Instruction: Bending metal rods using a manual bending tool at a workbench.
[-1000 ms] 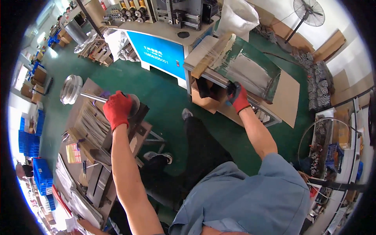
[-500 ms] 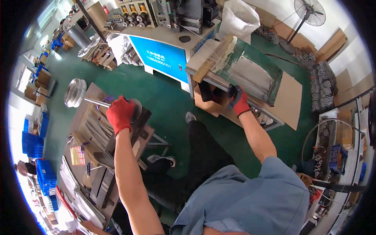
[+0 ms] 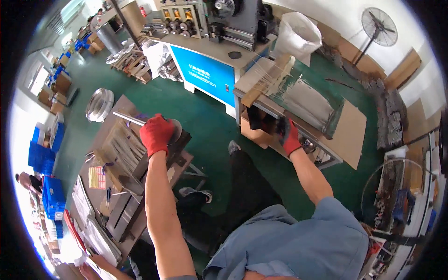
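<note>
Fingers of the left hand (image 3: 156, 134) stay curled over a metal rod (image 3: 128, 118), unshifted; right hand (image 3: 290, 138) keeps gripping the dark bundle (image 3: 282, 127).

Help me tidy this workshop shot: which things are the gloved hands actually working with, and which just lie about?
In hand:
left hand on the metal rod at the workbench
right hand at the tray of thin rods

Lying about:
standing fan
white sack
blue crates
</note>
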A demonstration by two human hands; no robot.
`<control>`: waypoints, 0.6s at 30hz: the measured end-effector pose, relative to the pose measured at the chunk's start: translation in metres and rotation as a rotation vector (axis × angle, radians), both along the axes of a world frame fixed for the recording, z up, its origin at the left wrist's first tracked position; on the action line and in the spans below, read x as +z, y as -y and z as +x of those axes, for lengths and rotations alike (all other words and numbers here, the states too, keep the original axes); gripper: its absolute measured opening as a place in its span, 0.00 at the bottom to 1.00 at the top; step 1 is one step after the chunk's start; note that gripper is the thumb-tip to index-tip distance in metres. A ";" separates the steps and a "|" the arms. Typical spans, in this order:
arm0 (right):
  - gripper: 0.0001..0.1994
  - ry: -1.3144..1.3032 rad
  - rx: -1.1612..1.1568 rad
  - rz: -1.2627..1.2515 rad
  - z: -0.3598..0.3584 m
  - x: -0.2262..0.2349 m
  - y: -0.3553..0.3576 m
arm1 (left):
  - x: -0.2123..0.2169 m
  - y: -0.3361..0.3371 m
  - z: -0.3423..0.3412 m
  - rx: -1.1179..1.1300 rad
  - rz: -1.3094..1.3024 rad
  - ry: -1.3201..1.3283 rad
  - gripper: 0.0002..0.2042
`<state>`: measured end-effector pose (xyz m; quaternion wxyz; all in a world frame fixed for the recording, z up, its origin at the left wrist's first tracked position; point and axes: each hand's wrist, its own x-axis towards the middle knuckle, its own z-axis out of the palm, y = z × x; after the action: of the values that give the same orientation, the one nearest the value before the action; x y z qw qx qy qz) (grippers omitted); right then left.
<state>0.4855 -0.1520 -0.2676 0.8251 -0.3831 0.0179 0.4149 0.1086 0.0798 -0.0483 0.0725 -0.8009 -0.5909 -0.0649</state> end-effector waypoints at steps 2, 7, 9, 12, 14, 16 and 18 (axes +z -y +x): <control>0.13 0.038 0.095 -0.006 -0.014 -0.014 -0.001 | -0.009 -0.005 -0.009 -0.051 0.033 0.013 0.16; 0.15 1.210 0.356 -0.466 -0.070 -0.063 0.020 | -0.012 -0.004 -0.031 0.008 -0.030 0.088 0.12; 0.18 1.030 0.393 -0.346 -0.039 -0.117 0.041 | -0.020 -0.010 -0.009 -0.061 0.000 0.063 0.13; 0.23 1.283 0.735 -0.624 -0.061 -0.191 0.060 | -0.015 0.001 -0.027 0.048 -0.044 0.057 0.16; 0.24 1.150 0.851 -0.568 -0.006 -0.250 0.088 | -0.008 0.003 -0.011 0.007 -0.023 0.128 0.14; 0.23 1.723 0.679 -1.140 0.108 -0.318 0.205 | 0.013 0.001 0.056 -0.187 0.016 0.358 0.12; 0.23 1.970 0.739 -1.245 0.114 -0.313 0.202 | 0.008 0.001 0.022 -0.163 0.074 0.365 0.11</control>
<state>0.5999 -0.3542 -0.5804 -0.0060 -0.8451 -0.5289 0.0774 0.1309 0.0791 -0.0402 -0.0119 -0.8177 -0.5248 -0.2364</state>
